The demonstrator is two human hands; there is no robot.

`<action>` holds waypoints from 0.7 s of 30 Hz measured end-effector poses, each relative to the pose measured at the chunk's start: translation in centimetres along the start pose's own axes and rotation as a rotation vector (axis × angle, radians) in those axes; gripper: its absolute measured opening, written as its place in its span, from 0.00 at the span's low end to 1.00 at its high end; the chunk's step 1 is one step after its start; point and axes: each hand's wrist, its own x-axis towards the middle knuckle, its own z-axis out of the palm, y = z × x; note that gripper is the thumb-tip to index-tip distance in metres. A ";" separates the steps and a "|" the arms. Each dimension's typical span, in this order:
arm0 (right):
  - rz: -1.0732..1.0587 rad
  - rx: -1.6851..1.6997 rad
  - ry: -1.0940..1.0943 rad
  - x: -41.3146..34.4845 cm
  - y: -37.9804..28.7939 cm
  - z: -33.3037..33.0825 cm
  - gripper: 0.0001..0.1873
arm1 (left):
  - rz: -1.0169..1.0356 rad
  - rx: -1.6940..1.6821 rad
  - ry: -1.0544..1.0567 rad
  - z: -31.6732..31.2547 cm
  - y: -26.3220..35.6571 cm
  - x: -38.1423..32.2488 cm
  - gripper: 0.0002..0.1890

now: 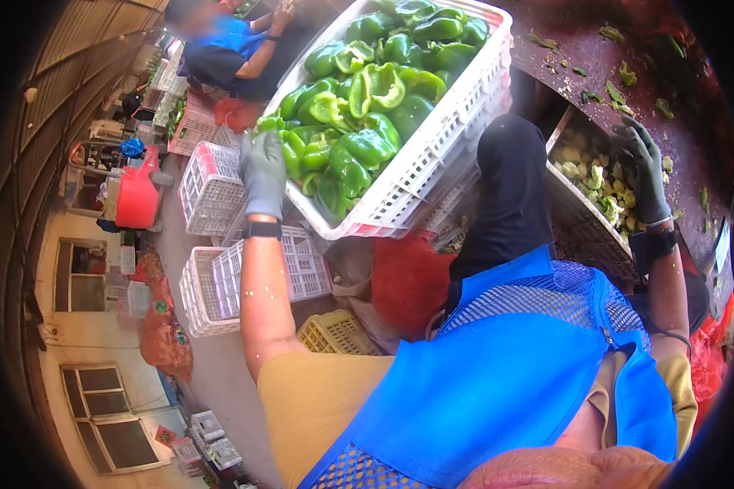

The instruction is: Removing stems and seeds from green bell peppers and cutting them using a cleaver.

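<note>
A white plastic crate (397,214), heaped with green bell peppers (367,153), stands tilted in the view before me. Some peppers are whole-looking, others cut open with pale insides. My left hand (263,168), in a grey glove, lies over the crate's left rim against the peppers; its fingertips are partly hidden. On the right, my right hand (645,171), also gloved, holds nothing, its fingers slightly apart. Beneath and beside it is a bin (587,202) of pale pepper cores (596,183).
Pepper scraps (627,73) litter a dark red work table (587,46). More white crates (211,189) stand at left, near a yellow crate (336,333) and a red mesh sack (407,281). Another person (232,49) sits beyond the pepper crate. A red machine (137,195) stands farther left.
</note>
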 end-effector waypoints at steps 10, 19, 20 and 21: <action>-0.023 -0.059 0.102 1.2 3.2 -4.3 0.19 | 0.990 1.189 0.006 13.9 1.0 4.5 0.17; -0.128 -0.171 0.071 -0.4 1.5 -11.8 0.19 | 0.748 0.982 -0.608 -1.5 -16.5 16.1 0.16; -0.018 -0.124 0.105 -0.9 2.0 -13.8 0.19 | 0.795 0.935 -0.624 1.0 -13.6 15.6 0.16; -0.051 -0.287 0.218 -1.7 3.0 -16.1 0.19 | 0.515 0.637 -0.365 5.7 -2.4 19.6 0.16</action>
